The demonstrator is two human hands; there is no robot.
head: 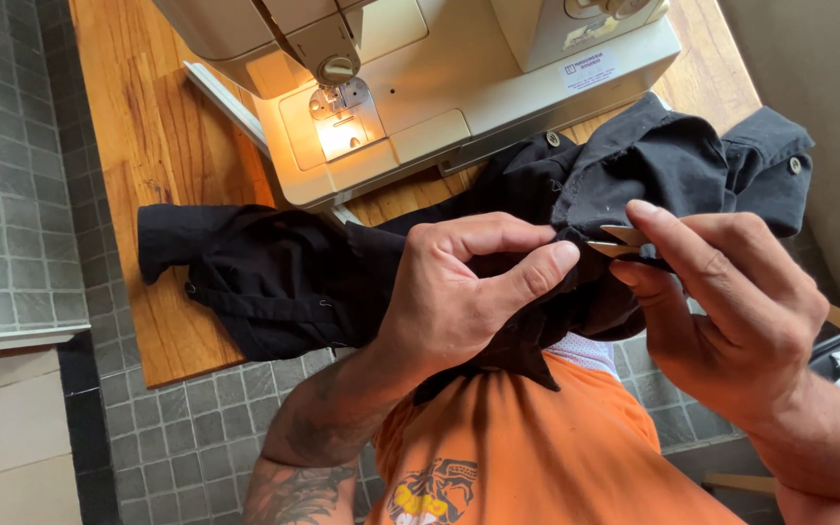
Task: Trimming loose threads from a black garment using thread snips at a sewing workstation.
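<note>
One black shirt [284, 277], one snips [619, 240], one sewing machine [439, 87], two hands

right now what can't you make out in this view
Head view, the only one:
- Small metal tool in the right hand: the fingers cover its handle.
- The spot on the black shirt being worked: hidden behind the left hand.
- Sewing machine: its upper body is cut off by the top edge.
</note>
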